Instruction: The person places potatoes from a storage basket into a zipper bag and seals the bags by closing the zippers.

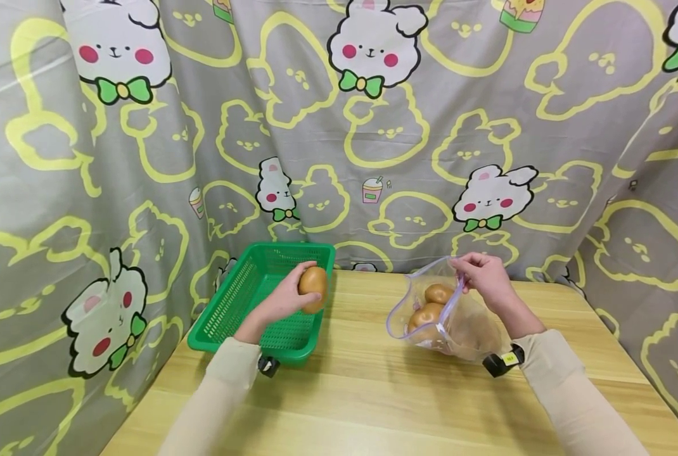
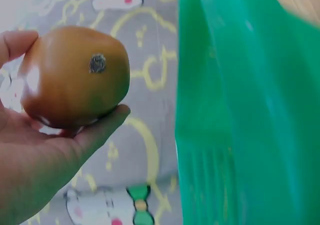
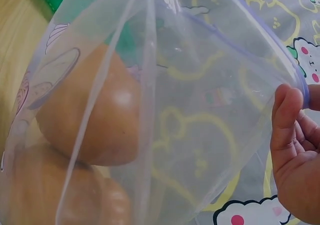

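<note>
A smooth orange-brown round fruit (image 1: pixel 313 290) with a small grey scar is gripped in my left hand (image 1: pixel 286 297), thumb on one side and fingers on the other. It is held over the right part of a green plastic basket (image 1: pixel 202 334). At the right, my right hand (image 1: pixel 487 278) pinches the purple-edged rim of a clear zip bag (image 1: pixel 476 332) and holds its mouth open. Inside the bag lie several similar fruits (image 3: pixel 95 120), seen through the plastic in the right wrist view. The left wrist view shows the fruit's scarred end (image 2: pixel 97 63) beside the basket wall (image 2: pixel 210 110).
Basket and bag stand on a light wooden table (image 1: pixel 350 392), with a gap of bare wood between them. A grey curtain (image 1: pixel 327 126) with cartoon animals hangs close behind the table and along both sides.
</note>
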`<state>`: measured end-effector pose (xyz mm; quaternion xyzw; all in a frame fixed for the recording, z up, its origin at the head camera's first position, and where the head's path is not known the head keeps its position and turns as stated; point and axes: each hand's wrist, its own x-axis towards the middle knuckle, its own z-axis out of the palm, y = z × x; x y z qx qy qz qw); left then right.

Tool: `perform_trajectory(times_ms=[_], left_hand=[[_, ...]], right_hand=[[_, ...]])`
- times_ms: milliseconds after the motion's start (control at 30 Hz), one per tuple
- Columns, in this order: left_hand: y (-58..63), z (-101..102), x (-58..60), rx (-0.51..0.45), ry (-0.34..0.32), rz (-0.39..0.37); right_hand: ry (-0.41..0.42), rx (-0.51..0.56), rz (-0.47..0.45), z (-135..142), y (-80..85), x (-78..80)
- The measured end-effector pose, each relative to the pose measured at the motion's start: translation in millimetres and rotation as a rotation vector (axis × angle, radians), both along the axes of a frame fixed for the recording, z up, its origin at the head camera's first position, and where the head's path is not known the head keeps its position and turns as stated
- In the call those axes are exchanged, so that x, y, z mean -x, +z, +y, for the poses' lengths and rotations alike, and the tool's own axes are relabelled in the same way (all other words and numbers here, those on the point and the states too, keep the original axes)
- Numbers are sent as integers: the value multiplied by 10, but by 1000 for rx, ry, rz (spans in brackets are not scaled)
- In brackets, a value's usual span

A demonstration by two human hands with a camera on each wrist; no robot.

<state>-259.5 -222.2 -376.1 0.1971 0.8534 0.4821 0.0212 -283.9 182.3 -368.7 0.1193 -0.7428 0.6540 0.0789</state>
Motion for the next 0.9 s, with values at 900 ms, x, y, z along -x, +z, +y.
perform_trajectory(times_ms=[900], left_hand=[[383, 1381, -285, -306, -236, 28]], right_hand=[[2, 24, 21, -7, 48, 56]])
